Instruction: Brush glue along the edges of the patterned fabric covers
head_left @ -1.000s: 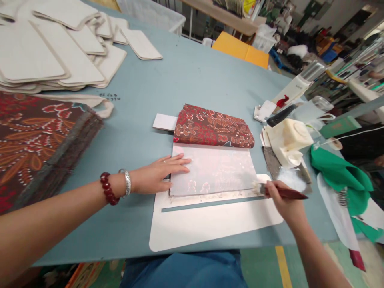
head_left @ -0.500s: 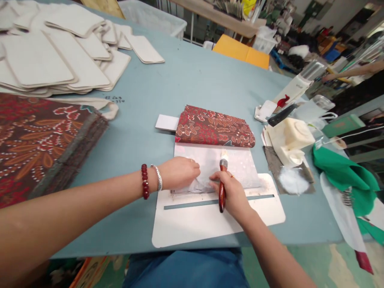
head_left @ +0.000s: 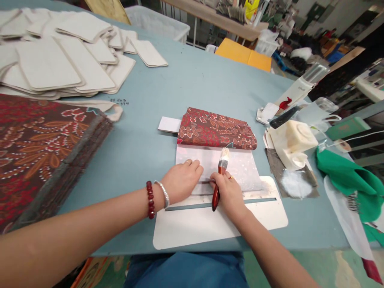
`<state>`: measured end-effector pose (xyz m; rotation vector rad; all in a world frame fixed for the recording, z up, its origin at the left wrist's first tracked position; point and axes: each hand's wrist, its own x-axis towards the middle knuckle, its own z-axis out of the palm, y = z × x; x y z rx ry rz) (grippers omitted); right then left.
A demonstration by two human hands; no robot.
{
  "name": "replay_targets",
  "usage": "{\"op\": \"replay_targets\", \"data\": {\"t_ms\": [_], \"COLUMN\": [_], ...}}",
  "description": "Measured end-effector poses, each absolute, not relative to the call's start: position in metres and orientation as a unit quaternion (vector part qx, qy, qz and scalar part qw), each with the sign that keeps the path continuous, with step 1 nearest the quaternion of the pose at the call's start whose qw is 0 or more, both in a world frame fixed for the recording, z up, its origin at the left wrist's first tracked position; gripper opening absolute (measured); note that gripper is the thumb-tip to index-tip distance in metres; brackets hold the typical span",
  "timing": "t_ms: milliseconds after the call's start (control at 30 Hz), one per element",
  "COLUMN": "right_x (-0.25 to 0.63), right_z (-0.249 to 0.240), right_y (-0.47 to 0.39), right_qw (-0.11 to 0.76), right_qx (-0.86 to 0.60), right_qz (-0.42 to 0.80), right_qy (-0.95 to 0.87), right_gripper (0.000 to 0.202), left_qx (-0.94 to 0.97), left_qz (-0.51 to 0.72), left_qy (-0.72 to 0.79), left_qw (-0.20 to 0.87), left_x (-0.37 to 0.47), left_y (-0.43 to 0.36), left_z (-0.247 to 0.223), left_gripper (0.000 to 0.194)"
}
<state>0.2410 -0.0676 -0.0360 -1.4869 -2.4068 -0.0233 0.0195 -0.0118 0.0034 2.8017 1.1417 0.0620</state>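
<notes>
A pale sheet of fabric lies on a white slotted board, with the folded red-brown patterned cloth across its far part. My left hand rests on the sheet's left near part, fingers curled down at its near edge; the fingertips are partly hidden. In my right hand is a flat paintbrush with a dark red handle, its whitish bristles pointing away from me over the sheet. Between the two hands the near edge of the sheet looks creased or lifted.
Cream padded panels are heaped at the far left, above a stack of patterned cloth. To the right stand a cut-open plastic jug, white paste on a grey scrap, and green cloth. A yellow folder lies at the far edge.
My left hand has turned, its fingers now lying farther over the sheet. The brush has tilted, its handle end swinging left. The whole view has shifted slightly.
</notes>
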Motion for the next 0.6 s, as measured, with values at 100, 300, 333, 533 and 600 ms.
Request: {"op": "replay_targets", "data": {"t_ms": [100, 300, 333, 533, 600], "right_x": [0.296, 0.402, 0.409, 0.444, 0.470], "right_z": [-0.038, -0.045, -0.042, 0.010, 0.028], "right_y": [-0.074, -0.079, -0.082, -0.103, -0.096], "right_qw": [0.147, 0.176, 0.197, 0.315, 0.377], "right_qx": [-0.515, -0.680, -0.705, -0.753, -0.767], "right_qz": [-0.033, -0.031, -0.025, -0.012, 0.000], "right_qy": [-0.844, -0.711, -0.681, -0.577, -0.520], "right_gripper": [0.028, 0.027, 0.027, 0.051, 0.056], "left_qx": [0.915, 0.841, 0.831, 0.767, 0.750], "left_qz": [0.029, 0.129, 0.159, 0.218, 0.246], "left_qy": [0.390, 0.476, 0.492, 0.595, 0.606], "left_qw": [0.099, 0.223, 0.205, 0.097, 0.094], "left_x": [-0.005, -0.015, -0.011, -0.004, -0.010], "left_y": [-0.009, 0.055, 0.073, 0.176, 0.185], "left_z": [-0.002, 0.005, 0.007, 0.002, -0.004], "left_gripper": [0.022, 0.035, 0.037, 0.026, 0.015]}}
